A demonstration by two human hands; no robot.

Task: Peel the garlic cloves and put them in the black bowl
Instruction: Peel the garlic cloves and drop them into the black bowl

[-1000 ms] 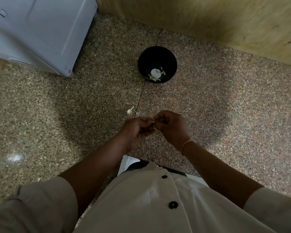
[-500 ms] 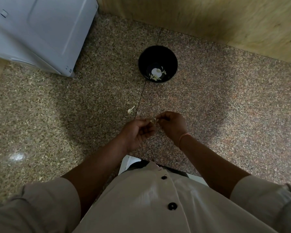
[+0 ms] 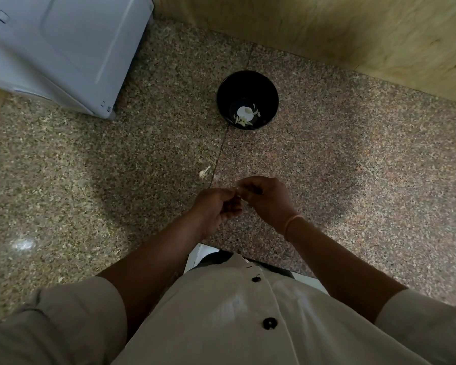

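A black bowl (image 3: 247,100) stands on the speckled granite counter, with several pale garlic pieces and skins on its bottom. Below it, my left hand (image 3: 216,209) and my right hand (image 3: 266,200) meet fingertip to fingertip and pinch a small garlic clove (image 3: 238,191) between them; the clove is mostly hidden by the fingers. A loose pale garlic piece (image 3: 203,173) lies on the counter just up and left of my hands, and a smaller scrap (image 3: 216,177) lies beside it.
A white appliance (image 3: 55,48) fills the far left corner. A tan wall (image 3: 340,35) runs along the back of the counter (image 3: 353,167). My light buttoned shirt covers the counter's near edge.
Both hands stay together on the clove, with the fingers working slightly. The view has shifted a little; bowl and loose garlic piece have not moved.
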